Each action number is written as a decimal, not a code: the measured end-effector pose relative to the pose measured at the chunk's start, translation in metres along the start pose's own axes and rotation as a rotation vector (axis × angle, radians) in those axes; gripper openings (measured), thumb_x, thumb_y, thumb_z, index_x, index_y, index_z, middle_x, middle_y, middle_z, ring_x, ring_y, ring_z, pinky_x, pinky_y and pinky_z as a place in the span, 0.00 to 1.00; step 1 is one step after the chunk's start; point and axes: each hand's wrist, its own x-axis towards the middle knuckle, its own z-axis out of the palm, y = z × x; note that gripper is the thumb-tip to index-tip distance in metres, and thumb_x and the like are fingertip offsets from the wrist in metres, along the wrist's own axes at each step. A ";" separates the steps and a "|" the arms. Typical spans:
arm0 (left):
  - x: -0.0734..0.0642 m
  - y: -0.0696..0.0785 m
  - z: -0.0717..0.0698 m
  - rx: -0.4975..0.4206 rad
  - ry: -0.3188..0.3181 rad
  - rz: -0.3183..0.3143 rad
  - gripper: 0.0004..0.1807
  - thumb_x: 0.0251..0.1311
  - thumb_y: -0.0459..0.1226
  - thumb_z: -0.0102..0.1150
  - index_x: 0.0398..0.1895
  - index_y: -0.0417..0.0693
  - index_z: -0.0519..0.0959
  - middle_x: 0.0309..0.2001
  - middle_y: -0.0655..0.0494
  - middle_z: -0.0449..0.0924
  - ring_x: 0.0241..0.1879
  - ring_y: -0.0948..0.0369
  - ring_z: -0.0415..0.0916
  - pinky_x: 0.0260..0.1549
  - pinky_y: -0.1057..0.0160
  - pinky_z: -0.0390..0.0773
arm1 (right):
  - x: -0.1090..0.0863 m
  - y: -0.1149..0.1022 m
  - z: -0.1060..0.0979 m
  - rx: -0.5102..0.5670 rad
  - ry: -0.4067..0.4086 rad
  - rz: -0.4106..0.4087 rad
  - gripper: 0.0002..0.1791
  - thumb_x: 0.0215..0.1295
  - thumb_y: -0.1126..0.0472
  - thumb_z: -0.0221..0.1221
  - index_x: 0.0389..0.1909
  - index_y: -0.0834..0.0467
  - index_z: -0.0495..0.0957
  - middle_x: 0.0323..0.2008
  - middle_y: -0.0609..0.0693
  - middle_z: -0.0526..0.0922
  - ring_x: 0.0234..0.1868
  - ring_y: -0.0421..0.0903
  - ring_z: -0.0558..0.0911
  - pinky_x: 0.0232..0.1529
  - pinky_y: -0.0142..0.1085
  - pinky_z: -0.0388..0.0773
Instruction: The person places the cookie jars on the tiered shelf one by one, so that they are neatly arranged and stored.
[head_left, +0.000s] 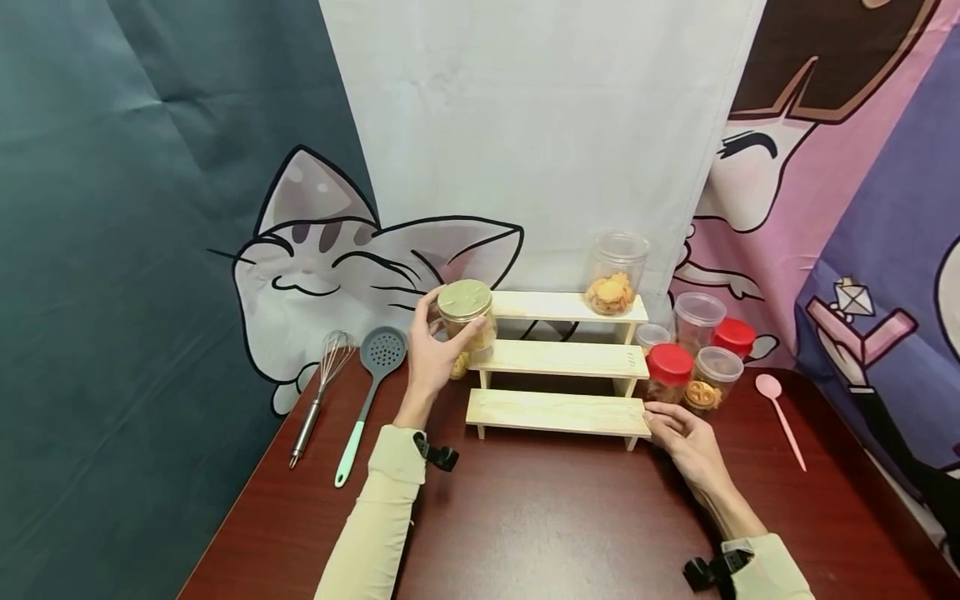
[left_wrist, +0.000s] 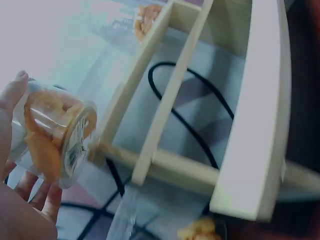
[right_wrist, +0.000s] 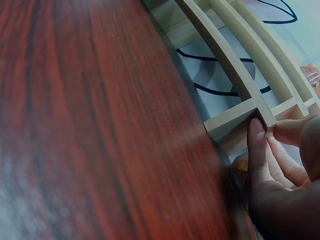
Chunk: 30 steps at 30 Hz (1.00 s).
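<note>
My left hand [head_left: 430, 357] grips a clear jar with a gold lid [head_left: 467, 307], holding it beside the left end of the top step of a three-step wooden rack [head_left: 555, 408]. Orange-brown snacks and a barcode label show through this jar [left_wrist: 55, 135] in the left wrist view. My right hand [head_left: 686, 442] pinches the right end of the rack's lowest step; thumb and fingers [right_wrist: 257, 150] meet its corner in the right wrist view. On the top step, at the right, stands a clear jar [head_left: 618, 271] with orange snacks. Another snack container [head_left: 459, 365] is partly hidden behind my left hand.
Right of the rack cluster several clear jars, some red-lidded [head_left: 670, 367], one holding round biscuits [head_left: 703, 393]. A pink spoon [head_left: 780, 421] lies farther right. On the left lie a whisk [head_left: 322, 400] and a grey slotted skimmer [head_left: 382, 354]. A printed cloth [head_left: 555, 125] hangs behind the table.
</note>
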 end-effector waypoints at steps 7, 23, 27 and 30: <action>0.006 0.012 0.034 -0.005 -0.030 -0.002 0.46 0.57 0.47 0.84 0.77 0.50 0.69 0.66 0.53 0.82 0.67 0.59 0.78 0.71 0.52 0.75 | 0.000 -0.002 0.001 -0.030 0.016 0.026 0.27 0.78 0.60 0.66 0.66 0.75 0.75 0.39 0.36 0.91 0.41 0.29 0.86 0.44 0.26 0.86; 0.024 0.023 0.115 0.044 -0.120 -0.052 0.43 0.61 0.53 0.80 0.76 0.55 0.69 0.72 0.52 0.80 0.74 0.59 0.76 0.76 0.58 0.73 | -0.001 -0.003 0.001 -0.060 0.035 0.045 0.27 0.77 0.59 0.67 0.67 0.73 0.76 0.41 0.36 0.91 0.41 0.29 0.86 0.43 0.26 0.86; 0.028 0.015 0.130 0.101 -0.123 -0.066 0.44 0.63 0.56 0.78 0.77 0.56 0.68 0.72 0.52 0.80 0.73 0.59 0.77 0.74 0.57 0.75 | -0.001 -0.003 0.002 -0.063 0.036 0.047 0.27 0.77 0.59 0.67 0.67 0.74 0.76 0.41 0.36 0.91 0.41 0.30 0.86 0.43 0.26 0.86; 0.030 0.007 0.136 0.156 -0.133 -0.046 0.44 0.64 0.58 0.76 0.78 0.58 0.66 0.72 0.53 0.80 0.71 0.58 0.78 0.73 0.54 0.75 | -0.001 -0.004 0.002 -0.064 0.038 0.046 0.27 0.77 0.59 0.67 0.66 0.74 0.76 0.41 0.36 0.91 0.41 0.29 0.86 0.43 0.26 0.86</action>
